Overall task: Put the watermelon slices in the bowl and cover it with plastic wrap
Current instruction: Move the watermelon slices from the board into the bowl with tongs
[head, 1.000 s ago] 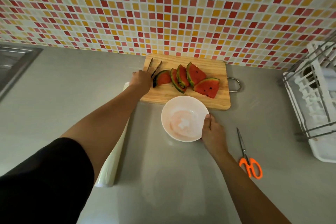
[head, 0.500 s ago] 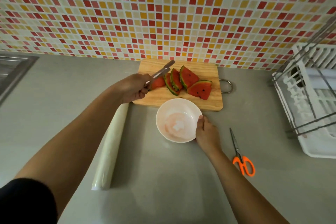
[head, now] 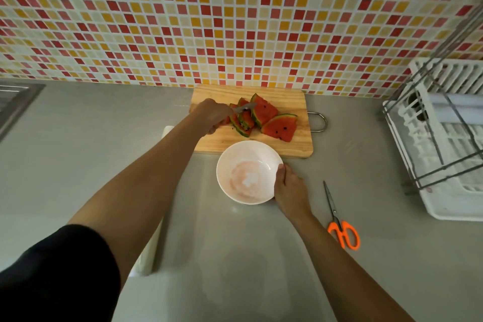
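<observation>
Several watermelon slices [head: 264, 112] lie in a row on a wooden cutting board [head: 292, 102] against the tiled wall. My left hand [head: 213, 115] is shut on metal tongs [head: 245, 107], whose tips rest over the leftmost slices. A white bowl [head: 248, 171] with nothing in it stands on the counter just in front of the board. My right hand [head: 288, 188] grips its right rim. A roll of plastic wrap [head: 150, 256] lies on the counter, mostly hidden under my left forearm.
Orange-handled scissors [head: 339, 222] lie right of the bowl. A white dish rack [head: 444, 144] with a wire frame stands at the right edge. A steel sink [head: 13, 102] edge shows at far left. The grey counter [head: 91, 138] extends to the left.
My left hand lifted the tongs off the board and brought them down over the leftmost slices. The right hand stayed on the bowl's rim.
</observation>
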